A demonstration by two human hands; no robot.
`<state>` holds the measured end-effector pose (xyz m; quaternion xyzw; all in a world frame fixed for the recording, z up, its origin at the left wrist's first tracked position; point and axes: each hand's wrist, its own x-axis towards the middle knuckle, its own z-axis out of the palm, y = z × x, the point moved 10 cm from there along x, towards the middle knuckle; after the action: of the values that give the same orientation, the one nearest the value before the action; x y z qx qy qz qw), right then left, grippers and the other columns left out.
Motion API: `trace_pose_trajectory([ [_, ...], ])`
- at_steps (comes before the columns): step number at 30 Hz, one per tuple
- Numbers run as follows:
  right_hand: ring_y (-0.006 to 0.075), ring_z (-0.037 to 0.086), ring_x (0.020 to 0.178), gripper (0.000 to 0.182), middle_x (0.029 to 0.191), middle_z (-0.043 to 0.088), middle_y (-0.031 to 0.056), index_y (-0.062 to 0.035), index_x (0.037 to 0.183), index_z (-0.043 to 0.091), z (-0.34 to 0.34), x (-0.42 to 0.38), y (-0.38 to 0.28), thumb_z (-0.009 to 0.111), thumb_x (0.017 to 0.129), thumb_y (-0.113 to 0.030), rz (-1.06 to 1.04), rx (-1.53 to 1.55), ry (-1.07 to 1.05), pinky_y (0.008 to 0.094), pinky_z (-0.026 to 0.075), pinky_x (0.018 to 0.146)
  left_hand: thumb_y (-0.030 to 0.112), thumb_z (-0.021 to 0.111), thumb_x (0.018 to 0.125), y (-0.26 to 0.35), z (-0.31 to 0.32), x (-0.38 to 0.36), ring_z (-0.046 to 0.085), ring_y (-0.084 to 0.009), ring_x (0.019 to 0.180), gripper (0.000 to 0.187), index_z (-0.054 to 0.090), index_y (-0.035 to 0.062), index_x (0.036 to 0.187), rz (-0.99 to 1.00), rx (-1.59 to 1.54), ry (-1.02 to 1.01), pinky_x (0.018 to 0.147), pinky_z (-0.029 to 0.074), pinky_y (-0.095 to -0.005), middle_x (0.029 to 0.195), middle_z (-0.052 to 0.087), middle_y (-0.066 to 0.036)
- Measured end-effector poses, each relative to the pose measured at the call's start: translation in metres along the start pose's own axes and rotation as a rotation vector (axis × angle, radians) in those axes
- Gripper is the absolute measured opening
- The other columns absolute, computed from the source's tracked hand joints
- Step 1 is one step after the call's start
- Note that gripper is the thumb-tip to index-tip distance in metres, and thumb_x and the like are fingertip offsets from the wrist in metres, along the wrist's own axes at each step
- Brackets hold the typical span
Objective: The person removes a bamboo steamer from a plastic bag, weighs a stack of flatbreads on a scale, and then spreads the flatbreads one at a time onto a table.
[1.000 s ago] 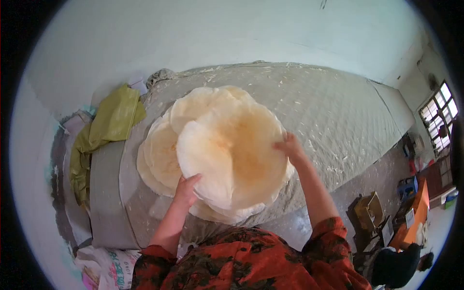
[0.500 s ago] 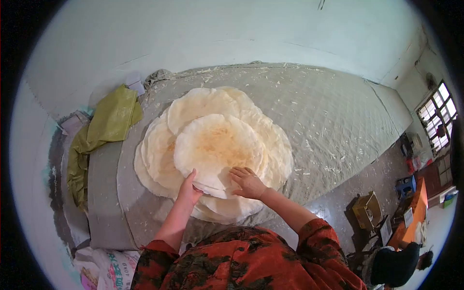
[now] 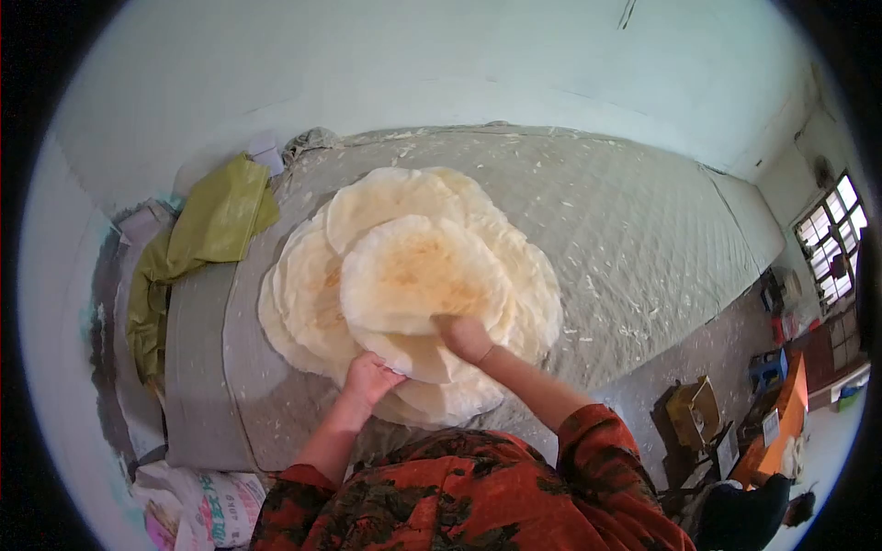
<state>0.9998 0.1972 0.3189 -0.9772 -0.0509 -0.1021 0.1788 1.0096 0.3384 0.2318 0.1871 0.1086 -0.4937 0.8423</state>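
A heap of large, thin, pale round flatbreads [image 3: 312,294] lies overlapping on a grey quilted cloth [image 3: 625,230]. The top flatbread [image 3: 418,271] has light brown toasted patches. My right hand [image 3: 464,337] grips its near edge, fingers tucked under it. My left hand [image 3: 370,376] sits at the near edge of the heap, fingers curled on a lower flatbread [image 3: 432,399]. Both sleeves are red and black patterned.
A yellow-green cloth [image 3: 207,230] lies bunched at the left end of the covered surface. A printed sack [image 3: 207,510] sits low left. The pale wall [image 3: 413,64] runs behind. At right are a floor with boxes [image 3: 694,413], orange furniture and a window [image 3: 831,243].
A second ago both hands held the top flatbread up by its sides. It was laid onto the heap, and now both hands are at the near edge, the left lower down.
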Motion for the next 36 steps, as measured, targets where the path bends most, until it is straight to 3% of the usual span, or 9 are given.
trace_pose_trajectory([
  [1,0.0309,0.061,0.086,0.031,0.100,0.062,0.0151,-0.0025,0.103,0.058,-0.011,0.009,0.018,0.051,0.073,-0.006,0.107,0.100,-0.004,0.0386,0.048,0.075,0.005,0.046,0.079,0.001,-0.003,0.002,0.049,-0.0345,0.111,0.045,0.040,0.0015,0.123,0.028,0.117,-0.030,0.088,0.043,-0.0535,0.124,0.046,-0.017],
  [4,0.0326,0.061,0.073,0.024,0.085,0.062,0.0141,-0.0027,0.096,0.058,-0.102,0.015,-0.023,0.047,0.076,-0.006,-0.069,0.043,0.216,0.0410,0.049,0.063,-0.002,0.046,0.075,0.001,0.001,-0.005,0.050,-0.0355,0.109,0.055,0.034,0.0080,0.128,0.106,0.237,-0.058,0.086,0.045,-0.0541,0.124,0.046,-0.017],
  [9,0.0313,0.061,0.082,0.027,0.093,0.063,0.0137,-0.0008,0.097,0.059,-0.021,-0.031,-0.020,0.052,0.071,-0.002,-0.052,-0.051,-0.025,0.0379,0.050,0.070,-0.004,0.047,0.075,0.002,0.005,-0.001,0.053,-0.0368,0.104,0.063,0.026,0.0146,0.131,0.178,0.179,0.000,0.086,0.045,-0.0563,0.120,0.048,-0.016],
  [16,0.0323,0.059,0.091,0.031,0.099,0.061,0.0152,-0.0010,0.103,0.056,-0.018,-0.036,-0.020,0.055,0.072,-0.004,0.046,0.122,0.017,0.0392,0.048,0.077,0.005,0.052,0.079,0.001,0.009,-0.003,0.053,-0.0331,0.105,0.052,0.032,0.0138,0.127,0.147,0.194,0.013,0.088,0.043,-0.0571,0.118,0.049,-0.014],
  [23,0.0347,0.049,0.106,0.048,0.115,0.053,0.0168,0.0013,0.117,0.047,-0.014,-0.045,-0.057,0.058,0.080,-0.026,-0.092,0.079,-0.049,0.0418,0.040,0.089,0.005,0.053,0.080,0.002,0.001,0.004,0.054,-0.0337,0.103,0.061,0.024,0.0190,0.132,0.179,0.201,0.066,0.076,0.051,-0.0525,0.120,0.047,-0.012],
  [26,0.0351,0.051,0.103,0.051,0.112,0.054,0.0189,0.0026,0.117,0.047,-0.010,-0.043,-0.054,0.057,0.081,-0.031,-0.089,-0.028,-0.013,0.0411,0.041,0.089,0.005,0.053,0.081,0.004,0.006,0.000,0.054,-0.0322,0.102,0.058,0.026,0.0186,0.130,0.231,0.221,0.107,0.072,0.053,-0.0495,0.120,0.046,-0.011],
  [32,0.0359,0.056,0.094,0.044,0.107,0.058,0.0209,-0.0010,0.116,0.051,0.009,-0.033,-0.025,0.057,0.076,-0.017,0.017,0.065,-0.013,0.0407,0.044,0.083,0.000,0.050,0.079,0.006,0.008,-0.001,0.056,-0.0298,0.098,0.056,0.029,0.0168,0.128,0.274,0.306,0.173,0.066,0.055,-0.0458,0.117,0.047,-0.011],
  [35,0.0364,0.061,0.072,0.030,0.080,0.062,0.0225,-0.0059,0.097,0.065,-0.004,-0.010,0.020,0.051,0.071,-0.006,0.291,0.122,-0.016,0.0418,0.050,0.068,-0.005,0.046,0.077,0.004,-0.010,0.004,0.058,-0.0287,0.091,0.058,0.028,0.0161,0.128,0.264,0.328,0.244,0.062,0.056,-0.0419,0.115,0.047,-0.011],
  [36,0.0353,0.060,0.065,0.035,0.076,0.062,0.0209,-0.0055,0.100,0.064,-0.040,0.010,0.016,0.051,0.067,-0.002,0.173,0.064,0.052,0.0419,0.049,0.061,-0.005,0.046,0.077,0.004,-0.009,0.001,0.058,-0.0287,0.091,0.058,0.028,0.0161,0.128,0.266,0.323,0.250,0.062,0.056,-0.0419,0.115,0.047,-0.011],
])
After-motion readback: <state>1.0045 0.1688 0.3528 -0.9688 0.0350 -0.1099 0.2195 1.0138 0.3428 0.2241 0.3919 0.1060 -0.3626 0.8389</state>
